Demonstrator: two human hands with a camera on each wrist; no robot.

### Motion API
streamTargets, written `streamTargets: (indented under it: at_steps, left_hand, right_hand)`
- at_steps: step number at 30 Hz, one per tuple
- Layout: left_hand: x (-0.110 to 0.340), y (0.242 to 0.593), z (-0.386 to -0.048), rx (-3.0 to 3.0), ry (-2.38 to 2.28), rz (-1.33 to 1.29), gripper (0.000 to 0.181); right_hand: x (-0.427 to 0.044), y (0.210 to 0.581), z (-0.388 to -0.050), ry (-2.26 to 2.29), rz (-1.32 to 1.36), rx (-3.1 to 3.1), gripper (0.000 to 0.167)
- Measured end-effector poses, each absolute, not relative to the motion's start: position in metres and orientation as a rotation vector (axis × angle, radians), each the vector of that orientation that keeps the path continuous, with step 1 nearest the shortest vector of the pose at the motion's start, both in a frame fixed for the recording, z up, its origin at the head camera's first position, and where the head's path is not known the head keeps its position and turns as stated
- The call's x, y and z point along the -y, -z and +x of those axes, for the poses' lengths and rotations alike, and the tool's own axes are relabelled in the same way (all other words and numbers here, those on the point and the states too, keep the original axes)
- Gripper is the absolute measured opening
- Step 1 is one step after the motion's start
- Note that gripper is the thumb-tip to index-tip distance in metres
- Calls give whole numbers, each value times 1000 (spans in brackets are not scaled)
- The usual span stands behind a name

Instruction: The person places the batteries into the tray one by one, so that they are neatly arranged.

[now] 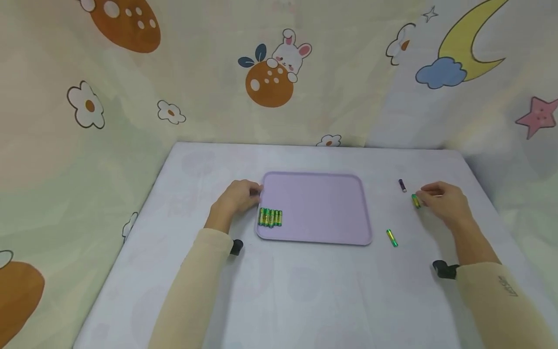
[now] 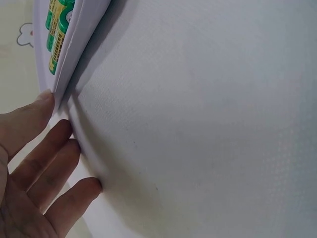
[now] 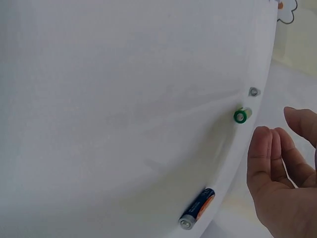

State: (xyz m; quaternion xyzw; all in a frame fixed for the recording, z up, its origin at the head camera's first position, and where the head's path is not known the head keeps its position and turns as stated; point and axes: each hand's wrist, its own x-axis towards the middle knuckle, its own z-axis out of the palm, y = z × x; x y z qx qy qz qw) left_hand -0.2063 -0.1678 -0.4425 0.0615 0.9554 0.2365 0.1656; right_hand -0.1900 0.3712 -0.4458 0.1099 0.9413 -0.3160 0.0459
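A lilac tray [image 1: 318, 208] lies on the white table, and several green-and-gold batteries [image 1: 271, 218] stand side by side at its left end. My left hand [image 1: 237, 198] is at the tray's left edge; in the left wrist view its thumb [image 2: 42, 104] touches the rim while the other fingers stay loosely bent outside it. At the right, my right hand [image 1: 446, 202] has its fingertips close beside a green battery [image 1: 416, 201]. The right wrist view shows space between thumb and fingers, with nothing held. A dark battery [image 1: 402, 185] and another green battery [image 1: 392, 238] lie nearby.
In the right wrist view a dark blue and orange battery [image 3: 197, 208] lies near the table edge, and a silver battery end [image 3: 254, 91] shows farther up. A printed cloth [image 1: 209, 72] hangs behind the table [image 1: 296, 291].
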Motion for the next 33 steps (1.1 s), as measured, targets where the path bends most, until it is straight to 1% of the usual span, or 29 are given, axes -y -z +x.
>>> streamTargets:
  at_steps: [3,9,24,29,33]
  left_hand:
    - [166,441,-208,-2727,-672,192,46]
    - [165,440,-208,-2729,-661,210,45]
    - [165,441,-206,-2729,-639,225,45]
    - [167,443,-207,-2738,-634,220,45]
    - [168,443,-207,-2733,-642,212,45]
  right_hand:
    - [-377,446,-189,948,361,-2859,64]
    - [-378,447,-188,939,417,-2813,61]
    - [-368,460,-194,872,450,-2830,43]
    - [-363,457,-193,916,435,-2771,48]
    - [-358,457,-192,1041,434,-2686,52]
